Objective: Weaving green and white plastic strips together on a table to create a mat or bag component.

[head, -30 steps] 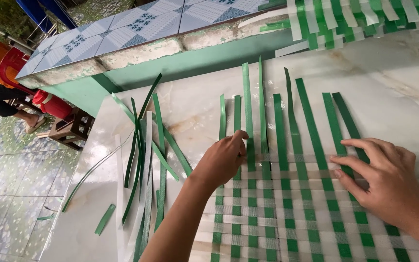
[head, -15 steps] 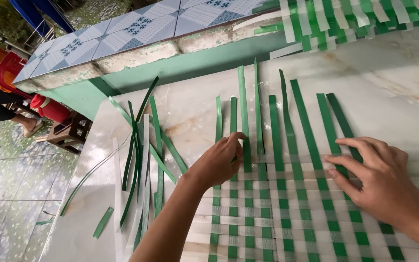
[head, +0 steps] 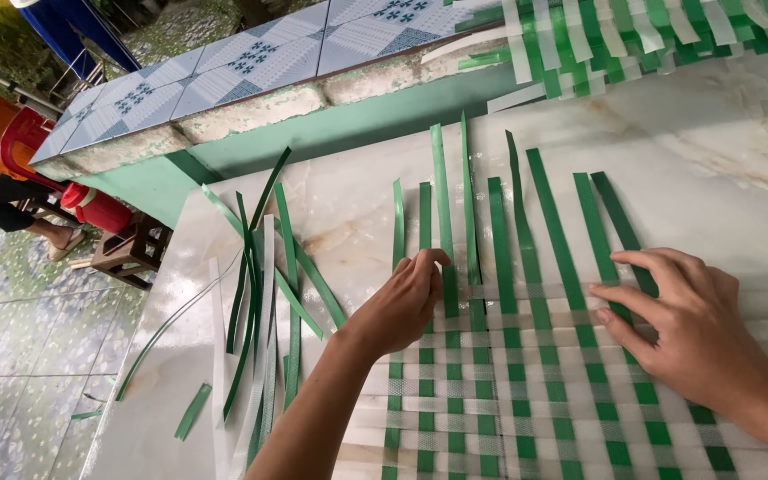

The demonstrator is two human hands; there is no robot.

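1. Far left: a red plastic stool [head: 24,142] and a low wooden stool [head: 131,253] stand on the tiled floor, below the edge of the marble slab [head: 713,151].
2. Left part of the slab: a loose bundle of green strips [head: 264,293] lies fanned out, mixed with a few translucent white strips. One short green offcut [head: 193,411] lies apart, near the slab's edge.
3. Left hand [head: 402,302]: fingers curled and drawn together, fingertips at the upper left edge of the woven mat [head: 526,373]. Whether they actually pinch a strip cannot be told (the fingertips cover the contact point).
4. Centre: the woven mat lies flat on the slab. Green vertical strips cross translucent white horizontal strips in a checker pattern; the free green ends extend away from the person, unwoven.
5. Right hand [head: 695,333]: palm down, fingers spread, pressing on the mat's right side, holding nothing.
6. Top right: a second green-and-white woven piece [head: 633,36] lies well apart from both hands.
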